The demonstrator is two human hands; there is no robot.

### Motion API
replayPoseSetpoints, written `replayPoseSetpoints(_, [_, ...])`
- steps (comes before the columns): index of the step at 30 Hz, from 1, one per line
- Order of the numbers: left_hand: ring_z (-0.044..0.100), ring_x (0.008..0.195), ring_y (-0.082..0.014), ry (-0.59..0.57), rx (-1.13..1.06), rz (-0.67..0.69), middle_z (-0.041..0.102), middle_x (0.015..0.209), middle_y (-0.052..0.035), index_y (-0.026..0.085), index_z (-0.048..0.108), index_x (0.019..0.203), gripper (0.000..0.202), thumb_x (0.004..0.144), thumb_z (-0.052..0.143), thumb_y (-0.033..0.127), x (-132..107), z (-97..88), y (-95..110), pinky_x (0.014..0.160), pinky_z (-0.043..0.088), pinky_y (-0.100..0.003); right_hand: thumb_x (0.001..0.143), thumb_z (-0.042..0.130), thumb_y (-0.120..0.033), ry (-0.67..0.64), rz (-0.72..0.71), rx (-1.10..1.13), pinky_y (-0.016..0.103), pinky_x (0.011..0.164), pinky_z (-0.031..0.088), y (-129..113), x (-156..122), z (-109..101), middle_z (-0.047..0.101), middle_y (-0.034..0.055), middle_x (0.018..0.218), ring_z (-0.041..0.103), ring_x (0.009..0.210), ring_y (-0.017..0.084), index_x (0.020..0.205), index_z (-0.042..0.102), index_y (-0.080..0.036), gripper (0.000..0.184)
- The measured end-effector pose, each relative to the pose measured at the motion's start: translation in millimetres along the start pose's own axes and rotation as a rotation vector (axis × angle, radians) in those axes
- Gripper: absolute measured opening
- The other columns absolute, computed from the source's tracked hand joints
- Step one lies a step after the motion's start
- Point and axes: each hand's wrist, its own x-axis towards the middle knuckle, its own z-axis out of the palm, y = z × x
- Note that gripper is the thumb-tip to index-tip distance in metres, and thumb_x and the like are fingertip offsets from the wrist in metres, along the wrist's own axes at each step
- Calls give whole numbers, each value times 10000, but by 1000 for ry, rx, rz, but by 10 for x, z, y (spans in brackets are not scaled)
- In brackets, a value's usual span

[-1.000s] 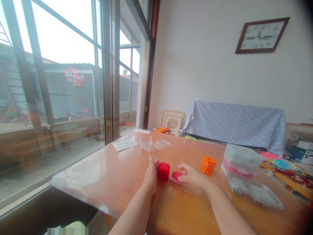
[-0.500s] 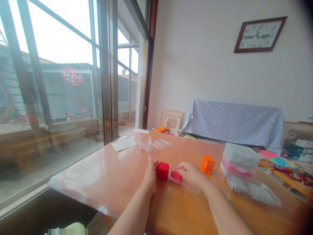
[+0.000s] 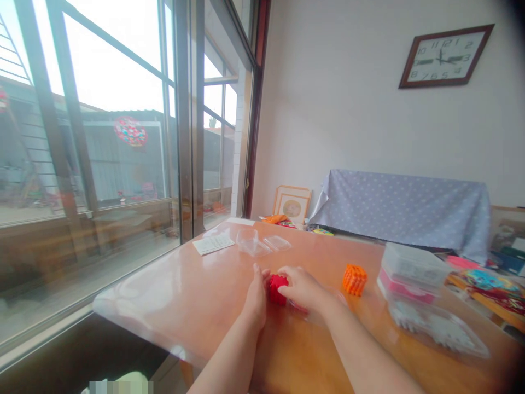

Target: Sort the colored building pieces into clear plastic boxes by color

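A stack of red notched pieces [image 3: 278, 289] stands on the table between my two hands. My left hand [image 3: 257, 295] is pressed to its left side, fingers lengthwise and partly behind it. From the right, my right hand [image 3: 304, 289] closes its fingers and thumb around the stack's top and right side. Beneath my right hand lies a clear plastic tray [image 3: 296, 307] with some red in it, mostly covered by the hand. To the right stands an orange stack of notched pieces [image 3: 355, 280], untouched.
Clear containers [image 3: 252, 243] and a printed sheet [image 3: 213, 243] lie toward the table's far left. On the right are a lidded box [image 3: 412, 271] with a pink band and a clear tray [image 3: 438, 328] of pale pieces. A window [image 3: 115, 120] runs along the left.
My right hand has moved left from the clear tray onto the red stack. My left hand stays at the stack's left side. The view has turned slightly left.
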Motion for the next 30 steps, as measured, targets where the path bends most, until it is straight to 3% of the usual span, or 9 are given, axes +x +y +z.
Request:
replayPoseSetpoints(7, [507, 1316, -299, 15, 7, -12, 563, 1387, -182, 145, 574, 1235, 723, 882, 364, 740, 21, 7, -13, 1139, 367, -433, 730, 656, -270, 159, 35, 97, 300, 886, 440, 223, -111, -100, 683, 52, 1122, 605, 1023, 214, 1174, 621, -235, 447])
replayPoseSetpoints(14, [450, 1366, -297, 25, 29, 1, 486, 1467, -169, 154, 568, 1248, 724, 873, 385, 746, 36, -6, -35, 1165, 328, -429, 703, 664, -242, 30, 149, 104, 297, 816, 462, 516, -338, -206, 702, 49, 1035, 631, 923, 203, 1070, 666, -218, 367])
replayPoseSetpoints(19, [454, 1361, -296, 23, 38, 17, 486, 1466, -173, 147, 555, 1260, 760, 853, 395, 768, 42, -14, -49, 1164, 326, -425, 693, 681, -249, 1, 218, 128, 292, 848, 448, 553, -394, -173, 677, 72, 1161, 622, 1011, 219, 1130, 655, -209, 439])
replayPoseSetpoints(25, [490, 1328, -290, 20, 52, 19, 543, 1408, -181, 138, 556, 1269, 781, 859, 365, 774, 58, -21, -65, 1163, 323, -413, 763, 570, -224, -42, 297, -6, 247, 663, 374, 567, -411, -172, 704, 7, 832, 606, 763, 160, 886, 664, -218, 154])
replayPoseSetpoints(30, [505, 1312, -287, 11, 54, 27, 553, 1397, -171, 151, 560, 1269, 781, 853, 364, 782, 82, -37, -80, 1155, 334, -417, 764, 569, -221, -87, 340, -46, 236, 600, 302, 528, -422, -115, 680, -12, 745, 565, 677, 138, 856, 664, -228, 132])
